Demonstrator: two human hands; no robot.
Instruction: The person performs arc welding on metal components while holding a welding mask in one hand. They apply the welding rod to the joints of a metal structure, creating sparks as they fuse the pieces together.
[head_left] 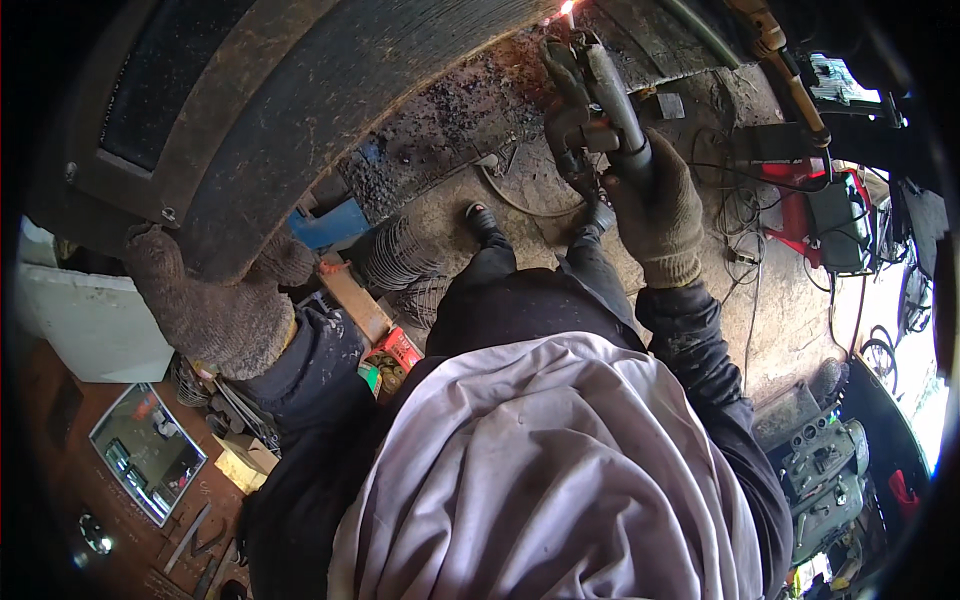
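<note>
A knitted glove covers my left hand [215,310], which is closed on the lower edge of a large dark welding shield [290,110]. The shield has a framed dark window and fills the upper left. Gloved too, my right hand [660,210] is wrapped round the grey handle of a welding electrode holder [612,100], its jaws pointing away from me. Just beyond the jaws, a bright pinkish-white glow [568,8] shows at the top edge. The shield and the picture's edge hide the piece at the glow.
Dark grit [430,140] lies on the floor below the shield. Loose cables [740,215] run by a red and black machine [815,215] at right. Near my left arm are a coiled ribbed hose [400,250], a small red box [402,348] and a mirror [148,450] on a brown surface.
</note>
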